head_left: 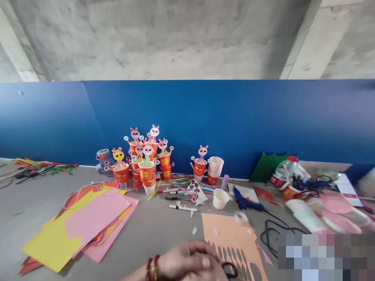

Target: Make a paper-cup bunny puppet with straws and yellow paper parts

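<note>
My left hand (pixel 178 263), with red beads and a gold-coloured band at the wrist, is at the bottom edge, its fingers curled inward. What lies inside the fingers is hidden. Against it is part of what looks like my right hand (pixel 216 270), mostly cut off by the frame, its fingers not readable. Just right of the hands shows a black looped handle (pixel 230 269), like that of scissors. It lies over a peach paper sheet (pixel 225 224) with rows of leaf-shaped holes cut in it.
Coloured paper sheets (pixel 96 218) are piled at left. Red cups with rabbit figures (pixel 148 168) stand by the blue panel (pixel 187 117). Markers (pixel 183 208), a white cup (pixel 220 199), a tape roll (pixel 240 217) and a blue glue gun (pixel 246 201) with a trailing cord are ahead and right.
</note>
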Tool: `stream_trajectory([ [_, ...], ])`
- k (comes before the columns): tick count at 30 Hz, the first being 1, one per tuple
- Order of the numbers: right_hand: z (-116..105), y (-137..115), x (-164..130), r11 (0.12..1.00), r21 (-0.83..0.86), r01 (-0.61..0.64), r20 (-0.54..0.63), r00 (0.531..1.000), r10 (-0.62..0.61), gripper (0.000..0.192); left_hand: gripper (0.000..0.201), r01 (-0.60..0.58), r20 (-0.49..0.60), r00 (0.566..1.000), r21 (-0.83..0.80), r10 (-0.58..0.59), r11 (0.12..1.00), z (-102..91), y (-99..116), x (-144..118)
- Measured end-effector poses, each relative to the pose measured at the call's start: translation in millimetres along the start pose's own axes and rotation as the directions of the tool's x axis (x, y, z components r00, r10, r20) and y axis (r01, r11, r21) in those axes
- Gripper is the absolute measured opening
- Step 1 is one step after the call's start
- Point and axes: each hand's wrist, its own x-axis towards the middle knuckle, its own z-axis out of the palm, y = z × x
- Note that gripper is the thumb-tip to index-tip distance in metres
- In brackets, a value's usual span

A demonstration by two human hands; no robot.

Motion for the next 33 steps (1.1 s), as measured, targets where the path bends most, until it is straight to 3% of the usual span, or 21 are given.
stream_trajectory([
  [2, -4, -6, 0, 1.0, 0.008, 0.004, 0.031, 0.999, -0.005, 0.018, 0.046, 0.072, -0.157, 0.983, -0.13, -0.092, 0.989, -5.5, -9, -1],
  [4, -9, -6, -3, 1.0, -0.002, -0.007, 0.087, 0.996, 0.007, 0.028, 0.039, 0.051, -0.31, 0.95, 0.06, -0.03, 0.997, -18.3, -15, -7],
  [6, -8, 0, -10, 0.999, -0.023, -0.037, 0.158, 0.987, 0.04, 0.054, 0.034, 0.067, -0.423, 0.901, 0.343, 0.091, 0.937, -36.4, -17, -16],
  [10, 10, 16, -23, 0.986, -0.092, -0.138, 0.317, 0.935, 0.16, 0.082, 0.036, 0.139, -0.5, 0.861, 0.401, 0.089, 0.906, -68.1, -22, -38],
  [13, 18, 12, -25, 0.982, -0.079, -0.171, 0.326, 0.927, 0.188, 0.089, 0.03, 0.192, -0.496, 0.862, 0.515, 0.107, 0.835, -76.0, -29, -48],
  [18, 9, -8, -17, 0.966, -0.035, -0.256, 0.255, 0.933, 0.256, 0.055, 0.021, 0.168, -0.388, 0.915, 0.62, 0.113, 0.766, -76.5, -43, -51],
  [22, -6, -12, -16, 0.969, -0.012, -0.245, 0.178, 0.954, 0.244, 0.036, 0.023, 0.16, -0.41, 0.9, 0.623, 0.145, 0.766, -80.8, -50, -47],
  [25, -31, -5, -21, 0.959, -0.07, -0.276, 0.011, 0.961, 0.278, 0.016, 0.024, 0.137, -0.4, 0.9, 0.635, 0.172, 0.761, -80.5, -52, -44],
  [27, -52, 6, -31, 0.936, -0.12, -0.33, -0.142, 0.939, 0.312, 0.01, 0.022, 0.112, -0.369, 0.91, 0.655, 0.187, 0.747, -77.2, -52, -44],
  [29, -68, 22, -48, 0.895, -0.175, -0.41, -0.286, 0.891, 0.352, 0.018, 0.02, 0.092, -0.332, 0.923, 0.68, 0.193, 0.728, -72.7, -52, -44],
  [33, -76, 58, -94, 0.818, -0.244, -0.522, -0.413, 0.819, 0.399, 0.023, 0.019, 0.09, -0.281, 0.946, 0.709, 0.163, 0.699, -65.7, -49, -45],
])
